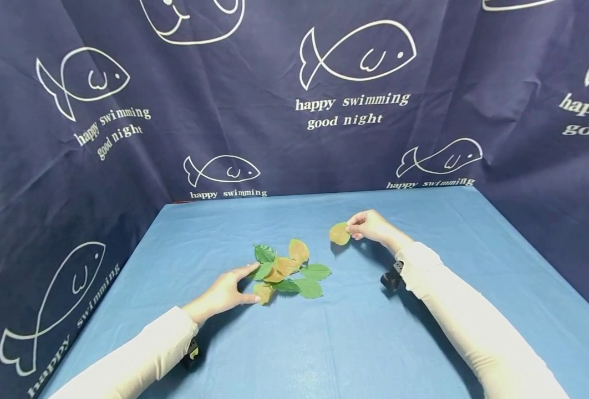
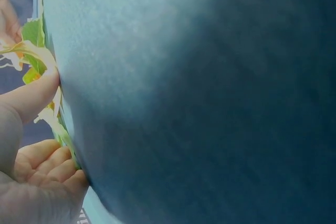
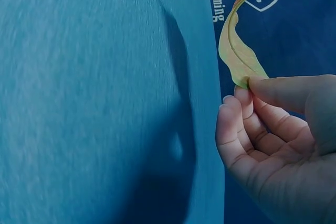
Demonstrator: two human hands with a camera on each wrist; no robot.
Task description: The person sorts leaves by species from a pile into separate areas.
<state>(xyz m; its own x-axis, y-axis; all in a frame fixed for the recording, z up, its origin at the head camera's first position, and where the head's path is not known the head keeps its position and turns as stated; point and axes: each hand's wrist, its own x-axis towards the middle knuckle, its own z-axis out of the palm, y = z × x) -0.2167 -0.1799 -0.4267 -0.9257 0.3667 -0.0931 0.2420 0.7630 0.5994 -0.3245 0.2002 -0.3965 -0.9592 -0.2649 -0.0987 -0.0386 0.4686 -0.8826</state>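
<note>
Between thumb and fingertips, my right hand pinches a yellow-green leaf above the cloth. The right wrist view shows this leaf curled lengthwise, its edge under the thumb. My left hand rests at the left side of a loose group of leaves, thumb and fingers spread apart. Its fingertips touch a green leaf, and its thumb meets a yellowish leaf. Yellow-brown leaves overlap in the middle of the group. Green leaves lie on its right side.
A blue cloth covers the table. Dark blue curtains with white fish drawings and lettering stand behind and at both sides. Each wrist carries a small black device, the right one close to the cloth.
</note>
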